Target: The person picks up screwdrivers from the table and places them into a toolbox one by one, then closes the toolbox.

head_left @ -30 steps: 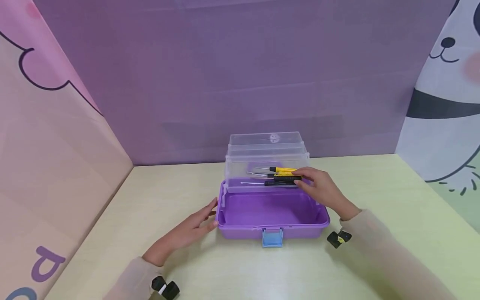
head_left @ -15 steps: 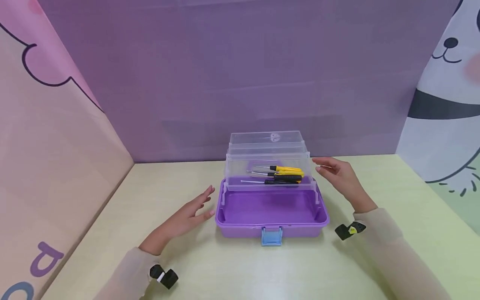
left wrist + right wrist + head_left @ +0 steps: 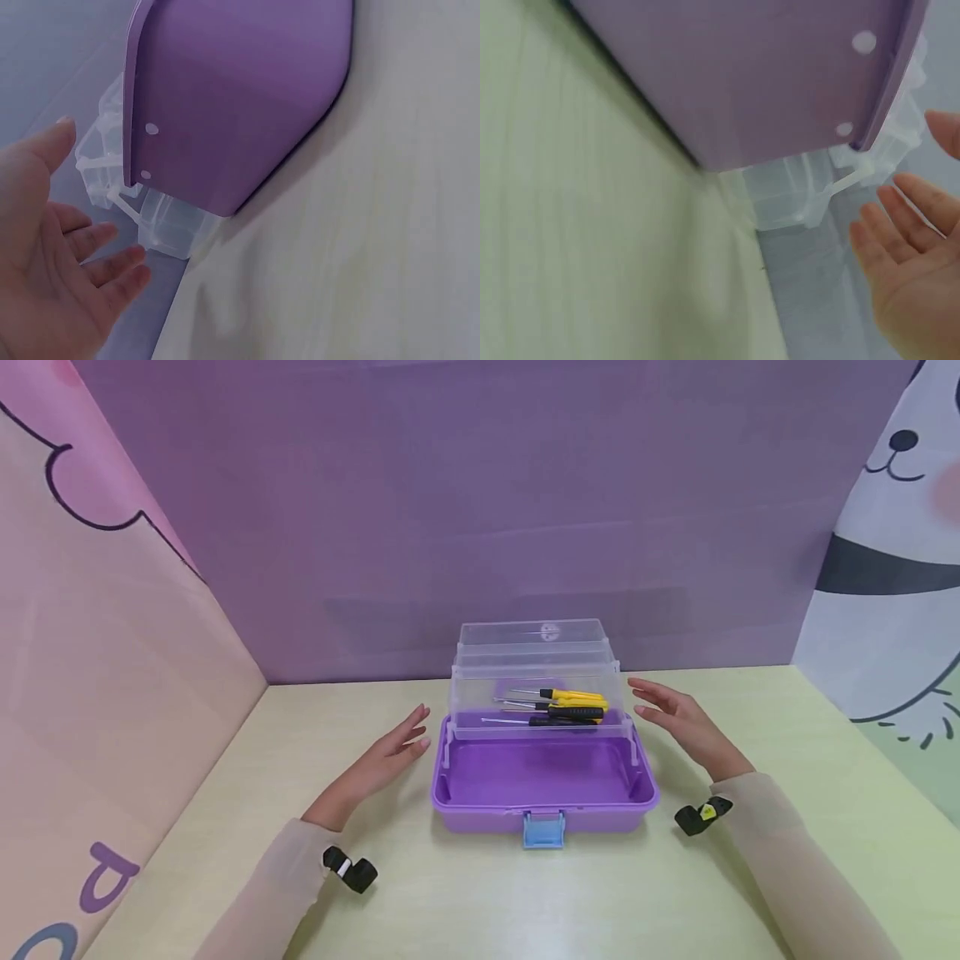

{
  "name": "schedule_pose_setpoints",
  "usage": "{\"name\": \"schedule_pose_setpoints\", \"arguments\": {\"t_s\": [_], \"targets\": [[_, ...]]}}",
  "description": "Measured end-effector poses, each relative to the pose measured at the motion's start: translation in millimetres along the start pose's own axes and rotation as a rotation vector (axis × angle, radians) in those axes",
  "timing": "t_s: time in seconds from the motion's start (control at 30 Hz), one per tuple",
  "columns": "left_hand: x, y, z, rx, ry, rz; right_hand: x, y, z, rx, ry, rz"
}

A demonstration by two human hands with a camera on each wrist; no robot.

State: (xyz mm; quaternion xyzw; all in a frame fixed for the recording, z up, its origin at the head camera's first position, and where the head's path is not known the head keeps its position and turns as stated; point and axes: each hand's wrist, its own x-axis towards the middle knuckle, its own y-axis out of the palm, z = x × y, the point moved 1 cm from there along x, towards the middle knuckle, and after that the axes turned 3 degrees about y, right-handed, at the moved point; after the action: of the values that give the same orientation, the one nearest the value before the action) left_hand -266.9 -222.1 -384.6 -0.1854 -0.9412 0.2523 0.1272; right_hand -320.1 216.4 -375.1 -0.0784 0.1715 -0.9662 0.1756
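Observation:
A purple toolbox [image 3: 472, 820] stands unfolded on the table, a blue latch [image 3: 543, 831] on its front and its lower bin bare. Behind the bin rise clear plastic trays [image 3: 487, 687]. Several screwdrivers [image 3: 573, 713] with yellow or black handles lie in the nearer tray, shafts pointing left. My left hand [image 3: 382, 762] hovers left of the box with loosely spread fingers, apart from it. On the other side my right hand [image 3: 692, 727] is held near the tray's right end, fingers relaxed and holding nothing. Both wrist views show the box's purple side walls [image 3: 247, 82] near the hands.
A pale wood-grain table [image 3: 480, 902] carries the box. Purple cloth [image 3: 480, 510] forms the back wall close behind the trays. Printed panels flank it: a pink and cream one [image 3: 97, 635] at left, a panda one [image 3: 877, 627] at right.
My right hand has let go of the screwdrivers and drawn back to the right of the trays. My left hand has come off the box's left side and moved up alongside it.

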Motion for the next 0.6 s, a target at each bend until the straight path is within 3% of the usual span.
{"name": "schedule_pose_setpoints", "arguments": {"t_s": [0.17,0.3,0.6], "targets": [[14.0,-1.6,4.9,-0.122,-0.01,0.029,2.3,-1.9,-10.6,0.062,0.019,0.087],[24.7,-3.2,12.2,-0.209,0.016,0.043,5.6,0.1,-16.1,0.074,0.001,0.146],[42.3,-0.4,22.3,-0.284,0.033,0.105,13.0,-5.0,-26.4,0.06,-0.032,0.223]]}}
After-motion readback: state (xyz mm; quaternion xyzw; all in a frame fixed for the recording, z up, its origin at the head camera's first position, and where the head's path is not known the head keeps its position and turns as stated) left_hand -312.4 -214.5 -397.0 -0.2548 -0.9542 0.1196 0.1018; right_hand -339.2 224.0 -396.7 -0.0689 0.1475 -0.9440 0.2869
